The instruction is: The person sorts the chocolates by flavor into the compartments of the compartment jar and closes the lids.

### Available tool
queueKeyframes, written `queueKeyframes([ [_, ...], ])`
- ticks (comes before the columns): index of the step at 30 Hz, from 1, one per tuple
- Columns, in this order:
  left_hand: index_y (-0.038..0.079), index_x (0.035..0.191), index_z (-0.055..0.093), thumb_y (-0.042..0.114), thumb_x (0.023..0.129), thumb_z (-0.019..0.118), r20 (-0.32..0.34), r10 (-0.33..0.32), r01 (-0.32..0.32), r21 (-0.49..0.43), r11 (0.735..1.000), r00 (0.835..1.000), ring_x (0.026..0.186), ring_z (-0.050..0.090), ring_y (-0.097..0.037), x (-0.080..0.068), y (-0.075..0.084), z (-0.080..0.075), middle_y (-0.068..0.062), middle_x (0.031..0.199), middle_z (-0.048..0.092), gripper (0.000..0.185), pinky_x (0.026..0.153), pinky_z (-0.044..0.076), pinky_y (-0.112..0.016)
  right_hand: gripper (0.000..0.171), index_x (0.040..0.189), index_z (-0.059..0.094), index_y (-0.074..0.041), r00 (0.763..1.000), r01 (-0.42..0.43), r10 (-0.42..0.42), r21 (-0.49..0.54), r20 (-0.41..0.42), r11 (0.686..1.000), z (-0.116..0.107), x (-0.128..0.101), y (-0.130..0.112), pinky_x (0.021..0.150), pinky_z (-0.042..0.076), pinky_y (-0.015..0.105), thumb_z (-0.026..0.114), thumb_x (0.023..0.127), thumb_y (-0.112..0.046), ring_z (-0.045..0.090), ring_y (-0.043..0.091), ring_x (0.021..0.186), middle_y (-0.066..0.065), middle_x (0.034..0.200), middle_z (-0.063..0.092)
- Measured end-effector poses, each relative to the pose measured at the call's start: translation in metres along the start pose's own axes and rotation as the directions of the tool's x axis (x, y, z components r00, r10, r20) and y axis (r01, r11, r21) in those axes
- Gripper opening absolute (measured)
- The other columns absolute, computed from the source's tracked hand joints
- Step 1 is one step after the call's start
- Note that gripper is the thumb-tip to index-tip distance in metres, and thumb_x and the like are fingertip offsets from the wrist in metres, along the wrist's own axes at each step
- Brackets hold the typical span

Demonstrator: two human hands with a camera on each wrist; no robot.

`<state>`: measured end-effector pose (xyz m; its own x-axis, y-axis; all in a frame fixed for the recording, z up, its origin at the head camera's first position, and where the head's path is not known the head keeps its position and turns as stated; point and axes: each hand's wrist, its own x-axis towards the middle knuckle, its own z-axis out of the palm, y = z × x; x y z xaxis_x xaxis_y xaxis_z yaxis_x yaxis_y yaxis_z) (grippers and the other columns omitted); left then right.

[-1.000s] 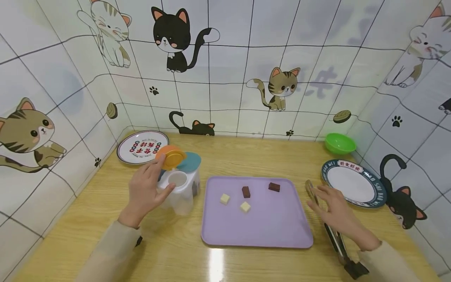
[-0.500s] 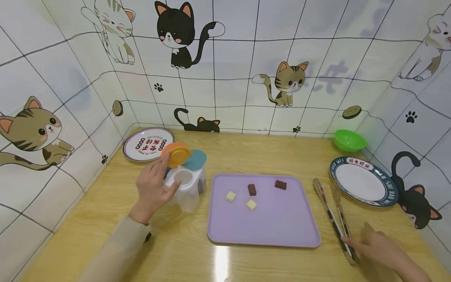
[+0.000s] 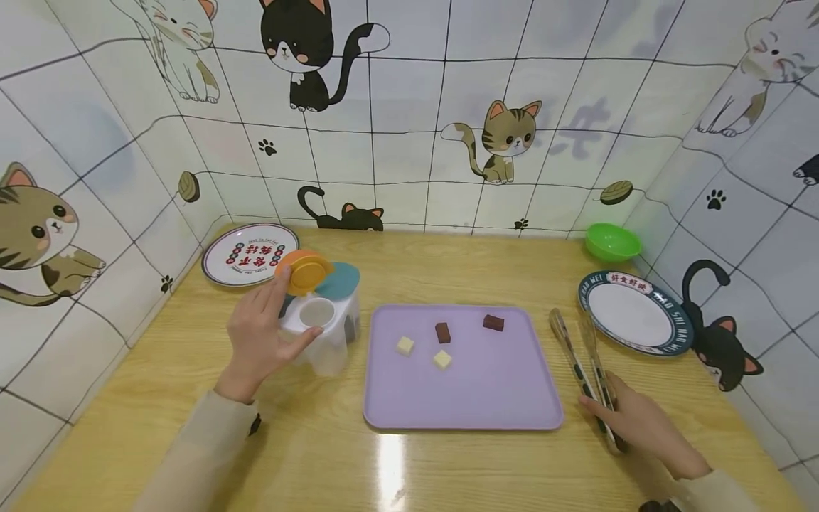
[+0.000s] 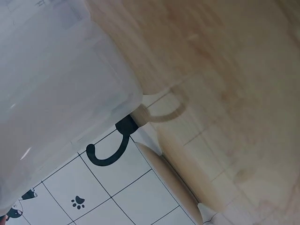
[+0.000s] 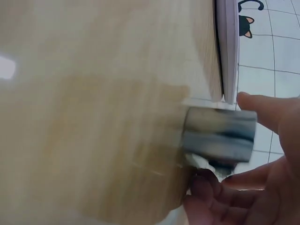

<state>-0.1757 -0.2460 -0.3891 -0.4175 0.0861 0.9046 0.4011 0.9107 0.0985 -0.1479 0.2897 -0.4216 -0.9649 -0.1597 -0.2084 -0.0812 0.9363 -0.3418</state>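
In the head view, my left hand (image 3: 259, 341) holds a translucent white container (image 3: 333, 348) with coloured flip lids. Its fingertips are at the raised orange lid (image 3: 307, 272), and its thumb lies along the container's front beside the uncovered round opening. A teal lid (image 3: 343, 281) covers another part. In the left wrist view, the container's wall (image 4: 61, 93) fills the upper left. At the right, my right hand (image 3: 640, 423) grips metal tongs (image 3: 579, 363) near their closed end, thumb on one side and fingers on the other. The tongs' end (image 5: 218, 136) is blurred in the right wrist view.
A purple tray (image 3: 473, 398) bears two dark brown pieces (image 3: 443, 332) and two cream cubes (image 3: 442, 359). A white plate (image 3: 249, 254) is behind the container. A blue-rimmed plate (image 3: 636, 313) and a green bowl (image 3: 612, 242) stand at right. Cat-printed walls enclose the table (image 3: 307, 455).
My right hand has drawn back from beside the tongs' tips to their near end and now grips them. My left hand stays at the container and its orange lid.
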Motion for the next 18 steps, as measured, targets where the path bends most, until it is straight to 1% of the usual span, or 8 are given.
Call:
queueKeyframes([
  [4, 0.01, 0.128, 0.048, 0.074, 0.07, 0.041, -0.007, 0.001, -0.001, -0.003, 1.0, 1.0, 0.078, 0.058, -0.032, 0.001, 0.002, 0.0, -0.014, 0.094, 0.065, 0.087, 0.065, 0.044, -0.041, 0.078, 0.128, 0.031, 0.014, 0.994, 0.088, -0.085, 0.039, -0.065, 0.995, 0.0, 0.011, -0.001, 0.068, 0.046, 0.049, 0.055, 0.083, -0.045, 0.056, 0.046, 0.094, 0.035, 0.111, 0.053],
  [6, 0.01, 0.129, 0.047, 0.074, 0.07, 0.041, -0.003, 0.004, -0.004, -0.004, 1.0, 1.0, 0.078, 0.058, -0.032, 0.001, 0.002, 0.001, -0.013, 0.096, 0.065, 0.087, 0.065, 0.044, -0.041, 0.073, 0.127, 0.032, 0.014, 0.994, 0.096, -0.092, 0.072, -0.056, 0.993, -0.001, 0.015, -0.001, 0.064, 0.047, 0.043, 0.058, 0.083, -0.038, 0.058, 0.04, 0.088, 0.031, 0.104, 0.056],
  [7, 0.01, 0.129, 0.047, 0.074, 0.07, 0.042, -0.001, 0.005, -0.005, -0.006, 1.0, 1.0, 0.079, 0.059, -0.032, 0.001, 0.002, 0.001, -0.013, 0.097, 0.065, 0.087, 0.065, 0.044, -0.041, 0.071, 0.126, 0.031, 0.015, 0.996, 0.084, -0.081, 0.096, -0.04, 0.992, -0.002, 0.016, -0.002, 0.062, 0.046, 0.039, 0.058, 0.083, -0.035, 0.059, 0.035, 0.083, 0.027, 0.098, 0.059],
  [10, 0.01, 0.129, 0.048, 0.074, 0.069, 0.042, 0.002, 0.004, -0.004, -0.005, 1.0, 1.0, 0.078, 0.059, -0.032, 0.0, 0.002, 0.001, -0.013, 0.098, 0.065, 0.087, 0.065, 0.044, -0.041, 0.063, 0.126, 0.027, 0.015, 1.0, 0.007, -0.013, 0.233, 0.025, 0.972, -0.003, 0.016, -0.006, 0.053, 0.044, 0.03, 0.055, 0.085, -0.024, 0.057, 0.02, 0.065, 0.014, 0.077, 0.059],
  [11, 0.01, 0.129, 0.048, 0.074, 0.069, 0.042, 0.003, 0.003, -0.003, -0.005, 1.0, 1.0, 0.079, 0.059, -0.032, 0.0, 0.001, 0.001, -0.014, 0.098, 0.065, 0.087, 0.065, 0.044, -0.041, 0.061, 0.127, 0.026, 0.015, 0.999, -0.014, 0.003, 0.284, 0.039, 0.959, -0.003, 0.016, -0.008, 0.05, 0.043, 0.027, 0.052, 0.086, -0.021, 0.054, 0.015, 0.059, 0.01, 0.071, 0.057],
  [13, 0.01, 0.129, 0.048, 0.074, 0.069, 0.043, 0.006, -0.003, 0.003, -0.006, 1.0, 1.0, 0.079, 0.058, -0.032, 0.0, 0.001, 0.001, -0.014, 0.098, 0.065, 0.088, 0.066, 0.044, -0.041, 0.059, 0.129, 0.021, 0.014, 0.998, -0.053, 0.033, 0.375, 0.059, 0.926, -0.004, 0.015, -0.013, 0.046, 0.042, 0.027, 0.048, 0.087, -0.017, 0.05, 0.013, 0.051, 0.008, 0.065, 0.055],
  [14, 0.01, 0.129, 0.048, 0.074, 0.069, 0.042, 0.007, -0.004, 0.004, -0.004, 1.0, 1.0, 0.079, 0.059, -0.032, -0.001, 0.001, 0.0, -0.014, 0.098, 0.065, 0.088, 0.066, 0.044, -0.041, 0.059, 0.13, 0.019, 0.012, 0.998, -0.059, 0.039, 0.406, 0.055, 0.912, -0.004, 0.014, -0.016, 0.044, 0.042, 0.027, 0.047, 0.087, -0.016, 0.05, 0.012, 0.049, 0.008, 0.065, 0.054],
  [18, 0.01, 0.129, 0.047, 0.074, 0.069, 0.042, 0.012, -0.005, 0.005, 0.009, 1.0, 1.0, 0.079, 0.058, -0.032, 0.0, 0.0, -0.002, -0.014, 0.098, 0.065, 0.089, 0.066, 0.044, -0.041, 0.057, 0.132, 0.022, 0.009, 0.999, 0.027, -0.013, 0.402, -0.038, 0.915, -0.009, 0.009, -0.033, 0.04, 0.041, 0.027, 0.047, 0.089, -0.019, 0.045, 0.009, 0.045, 0.014, 0.078, 0.054],
])
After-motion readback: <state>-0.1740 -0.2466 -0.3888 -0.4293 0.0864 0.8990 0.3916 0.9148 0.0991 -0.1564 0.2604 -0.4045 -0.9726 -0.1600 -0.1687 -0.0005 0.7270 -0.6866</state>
